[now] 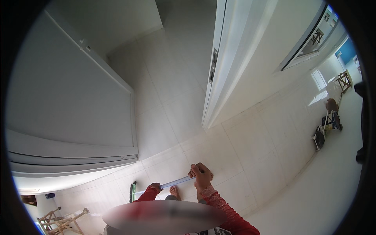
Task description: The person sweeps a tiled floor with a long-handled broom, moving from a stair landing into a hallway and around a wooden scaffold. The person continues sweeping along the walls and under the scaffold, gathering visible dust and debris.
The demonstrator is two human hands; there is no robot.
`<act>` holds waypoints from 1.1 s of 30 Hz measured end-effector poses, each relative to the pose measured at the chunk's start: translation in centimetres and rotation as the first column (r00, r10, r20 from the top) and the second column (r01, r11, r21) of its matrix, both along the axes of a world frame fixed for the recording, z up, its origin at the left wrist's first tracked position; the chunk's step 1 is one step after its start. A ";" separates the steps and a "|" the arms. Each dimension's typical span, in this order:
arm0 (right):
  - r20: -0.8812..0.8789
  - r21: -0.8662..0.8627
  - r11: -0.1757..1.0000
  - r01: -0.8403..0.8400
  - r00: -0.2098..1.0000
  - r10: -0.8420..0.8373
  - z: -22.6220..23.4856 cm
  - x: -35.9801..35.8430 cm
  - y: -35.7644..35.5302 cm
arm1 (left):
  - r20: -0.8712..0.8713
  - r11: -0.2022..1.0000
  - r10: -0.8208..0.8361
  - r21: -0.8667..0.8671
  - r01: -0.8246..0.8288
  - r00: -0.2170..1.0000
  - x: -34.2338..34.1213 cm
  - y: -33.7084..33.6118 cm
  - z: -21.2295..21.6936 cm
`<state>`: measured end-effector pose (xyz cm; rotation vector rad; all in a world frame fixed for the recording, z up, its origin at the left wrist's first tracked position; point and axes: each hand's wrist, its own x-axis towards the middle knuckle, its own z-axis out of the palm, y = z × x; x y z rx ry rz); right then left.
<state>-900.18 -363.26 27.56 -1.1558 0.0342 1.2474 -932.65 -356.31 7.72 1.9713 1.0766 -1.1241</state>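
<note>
A broom with a pale bluish handle (175,183) lies slantwise across the front of my body. My right hand (201,177), in a red sleeve, is closed round the upper end of the handle. Lower down to the left, my left hand (155,187) grips the same handle, its fingers partly hidden by the sleeve. Beyond it the green broom head (132,191) with dark bristles is low by the tiled floor (235,168). My bare foot (174,192) shows below the handle.
An open grey door (74,94) stands on the left, beside a doorway with a white frame (219,70). Wooden trestle-like stands (64,221) are at the lower left. A wheeled thing (331,120) and a wooden stool (344,81) stand far right, below a window (313,37).
</note>
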 end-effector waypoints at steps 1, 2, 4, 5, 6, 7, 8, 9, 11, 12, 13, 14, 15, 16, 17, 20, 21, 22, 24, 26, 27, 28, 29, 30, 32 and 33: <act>0.064 0.024 0.996 0.085 0.994 -0.086 0.0 1.6 -1.5 | 0.021 0.999 0.053 0.000 -0.053 0.998 2.8 -0.3 -0.6; 0.092 0.057 0.988 0.145 0.984 -0.150 0.6 4.0 -3.4 | 0.130 1.000 -0.009 -0.025 0.012 0.991 6.4 -0.6 -1.1; 0.354 0.022 0.984 0.175 0.919 -0.171 4.4 10.7 -7.8 | 0.307 0.994 -0.088 -0.036 0.104 0.947 15.7 -1.4 -1.0; 0.417 0.036 0.972 0.232 0.881 -0.225 7.4 13.8 -9.9 | 0.411 0.991 -0.124 0.008 0.132 0.903 21.1 -2.0 -0.3; 0.504 0.063 0.952 0.299 0.814 -0.289 10.8 16.8 -11.6 | 0.461 0.967 -0.239 0.029 0.255 0.855 26.9 -2.7 0.7; 0.584 0.059 0.932 0.358 0.744 -0.323 14.3 19.5 -12.9 | 0.465 0.931 -0.308 -0.033 0.363 0.830 32.4 -4.7 2.3; 0.632 0.094 0.907 0.412 0.679 -0.374 17.7 21.6 -13.8 | 0.562 0.941 -0.170 -0.151 0.302 0.810 36.9 -6.1 4.1; 0.732 0.142 0.884 0.445 0.554 -0.396 20.6 23.0 -14.2 | 0.640 0.946 -0.106 -0.171 0.276 0.761 42.0 -7.2 5.9; 0.836 0.244 0.835 0.492 0.330 -0.439 25.0 24.0 -13.9 | 0.788 0.941 -0.108 -0.116 0.319 0.606 50.2 -8.1 9.1; 0.899 0.224 0.905 0.362 0.281 -0.335 26.1 23.7 -13.5 | 0.816 0.948 -0.101 -0.096 0.305 0.570 53.3 -8.2 10.6; 0.945 0.213 0.945 0.248 0.194 -0.264 27.1 22.8 -13.3 | 0.844 0.959 -0.061 -0.098 0.266 0.532 56.0 -7.9 11.8; 0.971 0.194 0.967 0.165 0.106 -0.213 27.9 21.9 -13.1 | 0.889 0.967 0.007 -0.122 0.223 0.457 58.0 -7.6 13.0; 0.975 0.212 0.971 0.108 0.043 -0.217 28.7 21.1 -13.2 | 0.934 0.969 0.026 -0.111 0.221 0.356 59.1 -7.9 14.2; 0.972 0.235 0.969 0.072 -0.011 -0.235 29.6 20.4 -13.5 | 0.962 0.972 0.035 -0.096 0.217 0.270 60.1 -8.0 15.4; 0.976 0.216 0.976 0.042 -0.039 -0.214 30.7 20.1 -14.0 | 0.974 0.977 0.023 -0.070 0.199 0.227 60.3 -8.1 16.5; 0.858 0.479 0.850 0.218 0.087 -0.506 34.6 20.5 -15.5 | 0.964 0.976 -0.019 -0.039 0.214 0.266 56.9 -10.0 18.9; 0.781 0.559 0.778 0.287 0.133 -0.610 35.3 21.0 -15.5 | 0.932 0.974 -0.011 -0.072 0.214 0.363 54.9 -10.5 19.0; 0.754 0.559 0.784 0.272 0.228 -0.616 35.5 21.5 -15.3 | 0.894 0.976 0.006 -0.103 0.192 0.447 52.2 -10.9 18.8; 0.689 0.388 0.791 0.474 0.420 -0.590 34.2 22.1 -14.0 | 0.814 0.978 -0.025 -0.100 0.183 0.580 46.3 -10.9 16.9; 0.669 0.269 0.825 0.497 0.520 -0.531 30.6 21.8 -11.5 | 0.665 0.969 0.025 -0.201 0.147 0.746 41.3 -9.8 13.8; 0.700 0.191 0.849 0.493 0.537 -0.470 28.6 21.0 -10.5 | 0.657 0.960 -0.010 -0.203 0.191 0.753 39.7 -8.8 12.3; 0.724 0.214 0.894 0.393 0.552 -0.415 27.4 20.1 -9.8 | 0.693 0.959 -0.047 -0.171 0.227 0.720 39.0 -8.2 11.1; 0.756 0.249 0.938 0.239 0.558 -0.343 26.7 19.3 -9.1 | 0.681 0.958 -0.107 -0.124 0.258 0.725 39.0 -7.4 10.4; 0.786 0.216 0.924 0.314 0.505 -0.355 26.3 18.6 -8.4 | 0.738 0.969 -0.042 -0.135 0.208 0.674 39.9 -6.6 10.2; 0.833 0.276 0.904 0.326 0.388 -0.394 27.1 17.8 -7.2 | 0.822 0.984 -0.047 -0.060 0.168 0.568 42.6 -4.6 11.1; 0.845 0.333 0.883 0.332 0.311 -0.436 27.8 17.8 -6.4 | 0.859 0.981 -0.115 0.020 0.192 0.498 44.4 -3.3 12.2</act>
